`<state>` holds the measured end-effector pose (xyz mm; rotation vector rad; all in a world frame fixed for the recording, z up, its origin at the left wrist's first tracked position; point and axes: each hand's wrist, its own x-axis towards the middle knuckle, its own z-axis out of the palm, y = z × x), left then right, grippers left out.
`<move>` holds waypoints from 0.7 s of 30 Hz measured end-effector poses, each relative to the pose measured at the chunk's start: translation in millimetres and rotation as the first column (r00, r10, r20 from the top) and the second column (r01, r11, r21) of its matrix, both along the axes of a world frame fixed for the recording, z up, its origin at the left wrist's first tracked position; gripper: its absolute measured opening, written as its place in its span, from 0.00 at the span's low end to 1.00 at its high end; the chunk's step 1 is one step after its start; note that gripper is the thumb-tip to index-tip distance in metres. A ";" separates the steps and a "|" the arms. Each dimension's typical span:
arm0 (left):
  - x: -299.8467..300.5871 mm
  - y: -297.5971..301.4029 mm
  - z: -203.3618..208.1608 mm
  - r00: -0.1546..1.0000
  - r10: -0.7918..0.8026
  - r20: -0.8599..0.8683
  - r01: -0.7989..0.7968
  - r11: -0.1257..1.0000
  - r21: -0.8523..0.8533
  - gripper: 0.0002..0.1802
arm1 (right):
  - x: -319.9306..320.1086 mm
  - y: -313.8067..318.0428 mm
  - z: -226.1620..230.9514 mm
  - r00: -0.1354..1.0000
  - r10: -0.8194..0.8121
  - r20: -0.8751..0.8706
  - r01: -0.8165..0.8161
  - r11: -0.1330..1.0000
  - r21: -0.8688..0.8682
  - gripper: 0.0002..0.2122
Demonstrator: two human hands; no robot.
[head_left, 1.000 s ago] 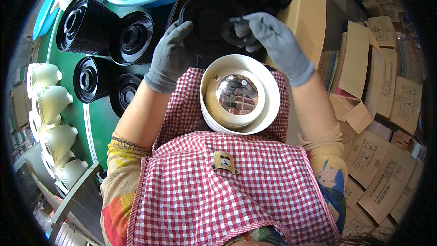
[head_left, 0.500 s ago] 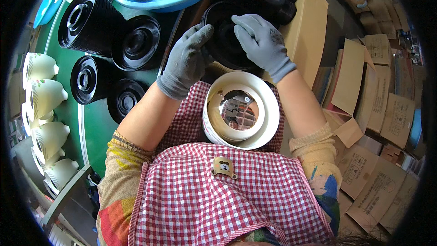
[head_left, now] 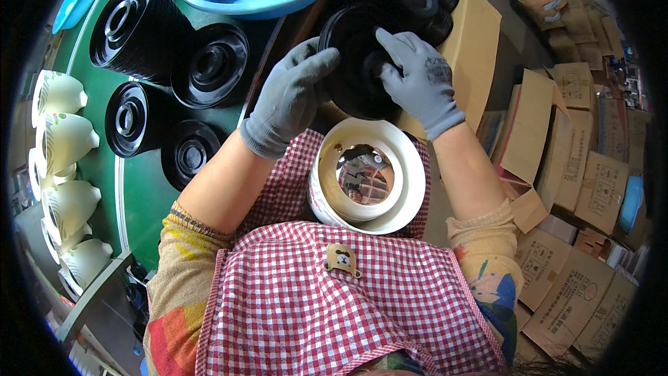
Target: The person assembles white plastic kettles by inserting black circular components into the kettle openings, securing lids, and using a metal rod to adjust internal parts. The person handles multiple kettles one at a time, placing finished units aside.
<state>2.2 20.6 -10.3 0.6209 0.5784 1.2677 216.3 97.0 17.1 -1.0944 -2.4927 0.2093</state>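
Both my hands wear grey gloves and are at a black round plastic piece (head_left: 351, 63) with a stepped, ringed face, tilted up above my lap. My left hand (head_left: 289, 94) grips its left rim, thumb on the near side, other fingers partly hidden. My right hand (head_left: 421, 80) is bent over its right part, thumb and fingertips against the dark face; what lies under them is too dark to make out. Just below, a white bowl (head_left: 410, 198) rests at my lap, with a smaller cream ring-shaped piece and a shiny mirror-like disc (head_left: 364, 175) inside.
Stacks of black round pieces (head_left: 136, 31) lie on the green table (head_left: 156, 209) at left. A blue basin (head_left: 261, 7) holds black rings. White bowls (head_left: 69, 143) line the far-left edge. An open carton (head_left: 470, 49) with black pieces stands right; cardboard boxes (head_left: 577, 285) lie beyond.
My hands and the black piece have shifted slightly right. The right hand has slid right and down, its thumb and fingers more apart over the piece's face.
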 end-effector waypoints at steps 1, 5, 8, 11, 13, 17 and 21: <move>-0.4 -0.6 1.6 1.000 -0.029 0.004 0.029 0.998 -0.050 0.20 | 1.9 -1.6 0.3 1.000 -0.019 -0.020 0.018 0.999 -0.027 0.26; 2.9 -4.5 -4.1 0.992 0.023 -0.127 -0.002 0.987 0.161 0.36 | -2.1 -5.4 4.8 0.981 -0.149 -0.126 0.118 0.968 -0.223 0.26; 0.9 -4.5 -10.9 0.987 0.002 -0.158 0.024 0.986 0.163 0.38 | -4.7 1.0 25.3 0.956 -0.260 -0.136 0.139 0.809 -0.572 0.25; -0.4 2.6 -20.8 0.996 -0.090 -0.028 0.092 0.992 0.085 0.37 | 5.8 8.3 31.2 0.948 -0.216 -0.232 0.009 0.750 -0.661 0.24; -0.5 3.2 -24.1 0.994 -0.103 0.022 0.099 0.986 0.131 0.33 | 9.2 8.6 30.1 0.944 -0.186 -0.274 -0.024 0.787 -0.616 0.25; 4.2 6.8 -19.9 0.997 -0.042 -0.071 0.047 0.996 0.071 0.25 | -2.4 -2.8 37.5 0.958 -0.248 -0.147 0.117 0.801 -0.587 0.28; 2.6 3.3 -17.3 0.997 -0.021 -0.079 0.032 0.988 0.148 0.25 | -0.6 0.4 41.3 0.960 -0.243 -0.137 0.083 0.720 -0.689 0.32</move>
